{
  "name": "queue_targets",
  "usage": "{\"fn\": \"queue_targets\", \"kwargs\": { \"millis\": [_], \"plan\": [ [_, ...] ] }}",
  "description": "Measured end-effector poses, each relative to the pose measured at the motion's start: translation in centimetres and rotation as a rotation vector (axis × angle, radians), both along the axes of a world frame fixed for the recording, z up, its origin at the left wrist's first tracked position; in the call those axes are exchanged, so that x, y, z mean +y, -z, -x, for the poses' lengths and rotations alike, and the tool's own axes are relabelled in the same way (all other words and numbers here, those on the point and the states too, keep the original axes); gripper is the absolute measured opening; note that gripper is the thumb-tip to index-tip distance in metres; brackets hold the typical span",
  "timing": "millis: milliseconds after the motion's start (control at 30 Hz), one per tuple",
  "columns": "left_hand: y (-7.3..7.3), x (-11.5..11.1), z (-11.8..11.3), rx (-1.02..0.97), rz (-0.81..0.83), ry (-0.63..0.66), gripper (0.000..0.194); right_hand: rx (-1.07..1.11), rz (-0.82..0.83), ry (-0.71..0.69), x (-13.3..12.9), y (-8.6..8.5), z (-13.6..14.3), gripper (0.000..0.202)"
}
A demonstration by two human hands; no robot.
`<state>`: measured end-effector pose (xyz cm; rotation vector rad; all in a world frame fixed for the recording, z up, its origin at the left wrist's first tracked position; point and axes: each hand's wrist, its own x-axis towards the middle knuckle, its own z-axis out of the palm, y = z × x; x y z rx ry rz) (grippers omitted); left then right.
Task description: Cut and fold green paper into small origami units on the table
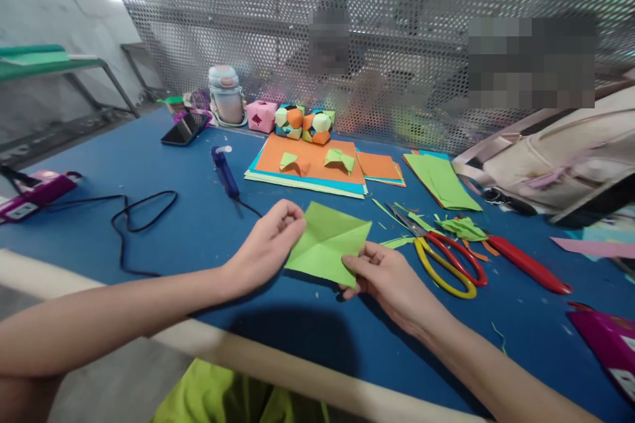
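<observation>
A creased green paper square (327, 243) is held between my two hands over the blue table. My left hand (270, 244) has its curled fingers at the paper's upper left edge. My right hand (380, 271) pinches the lower right edge, thumb on top and fingers beneath. Beyond the paper, two small folded green and orange pieces (340, 159) rest on a stack of orange, blue and pale sheets (270, 153). Scissors (446, 261) with red and yellow handles lie to the right, partly open, among green paper scraps (464, 229).
A blue glue gun (225, 172) stands left of the stack, its black cord running across the table (163, 304). Folded paper cubes (303, 125), a bottle (227, 96) and a phone (185, 129) sit along the back. Green strips (441, 180), a red cutter (528, 264) and a bag (555, 152) are right.
</observation>
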<state>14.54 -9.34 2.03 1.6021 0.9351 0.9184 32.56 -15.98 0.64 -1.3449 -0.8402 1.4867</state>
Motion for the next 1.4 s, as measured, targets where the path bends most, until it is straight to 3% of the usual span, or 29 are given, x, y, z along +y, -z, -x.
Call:
{"fn": "queue_targets", "kwargs": {
  "millis": [100, 167, 300, 467, 600, 833, 967, 1100, 1233, 1400],
  "plan": [
    [-0.1, 0.3, -0.5, -0.278, 0.408, 0.001, 0.008, -0.142, -0.074, 0.036, -0.1, 0.2, -0.6, 0.034],
    [0.2, 0.3, -0.8, -0.387, 0.562, 0.047, 0.012, -0.207, -0.119, 0.040, 0.1, 0.3, -0.7, 0.034],
    [0.8, 0.2, -1.0, -0.424, 0.704, 0.143, 0.016, -0.317, -0.162, 0.013, 0.4, 0.7, -0.6, 0.035],
    [1.2, 0.3, -1.1, -0.410, 0.806, 0.160, 0.019, -0.408, -0.192, -0.008, 0.5, 1.3, -0.7, 0.032],
    [1.3, 0.3, -1.1, -0.407, 0.800, 0.164, 0.020, -0.304, -0.191, -0.034, 0.6, 1.6, -0.3, 0.038],
    [1.2, 0.6, -1.2, -0.468, 0.800, 0.169, 0.018, -0.337, -0.185, -0.034, 0.6, 1.2, 0.0, 0.032],
    [1.3, 1.0, -1.0, -0.470, 0.764, 0.091, 0.007, -0.281, -0.201, -0.020, 0.5, 1.2, -0.1, 0.035],
    [1.5, 1.3, -0.8, -0.387, 0.633, 0.051, 0.014, -0.355, -0.202, -0.056, 0.5, 1.4, -0.7, 0.033],
    [1.8, 1.9, -0.7, -0.220, 0.394, 0.034, 0.017, -0.474, -0.169, -0.086, 0.6, 1.3, -1.5, 0.032],
    [1.8, 2.8, -0.4, -0.039, 0.209, 0.097, 0.016, -0.519, -0.144, -0.219, 0.7, 0.5, -2.1, 0.028]
  ]
}}
